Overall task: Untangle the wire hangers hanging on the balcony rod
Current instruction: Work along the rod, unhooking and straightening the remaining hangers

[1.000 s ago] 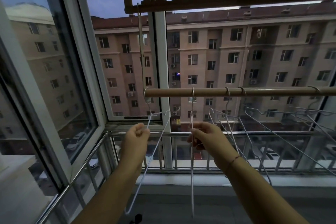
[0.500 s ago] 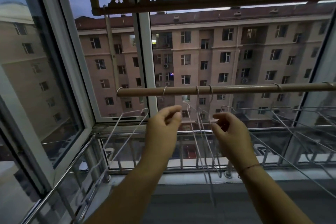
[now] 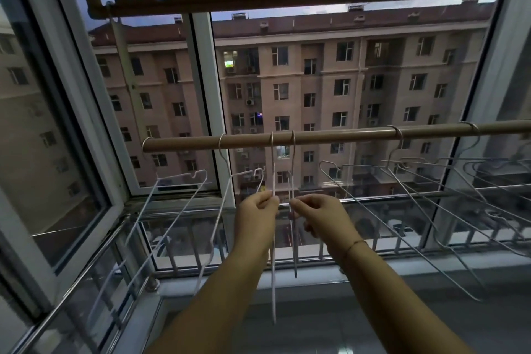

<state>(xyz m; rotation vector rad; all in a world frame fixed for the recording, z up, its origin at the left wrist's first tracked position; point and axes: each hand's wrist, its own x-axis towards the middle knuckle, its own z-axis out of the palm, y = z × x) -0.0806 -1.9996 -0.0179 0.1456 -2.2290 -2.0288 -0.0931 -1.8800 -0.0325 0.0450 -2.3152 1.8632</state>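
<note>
Below the rod (image 3: 330, 136), the left hanger (image 3: 273, 282) and right hanger (image 3: 292, 169) hang edge-on. Hooks side by side, long axes straight down. Left hand (image 3: 257, 217) pinches the left hanger under its neck, other fingers curled. Right hand (image 3: 319, 214) pinches the right hanger likewise. Hands nearly touch. Likely next: part them along the rod.

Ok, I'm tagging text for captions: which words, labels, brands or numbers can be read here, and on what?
None can be read.
The rail overhead has only flower and round cutouts, no letters.
The rod and hangers show no label.
The building opposite has one small coloured light, too small to tell whether it is a sign.
</note>
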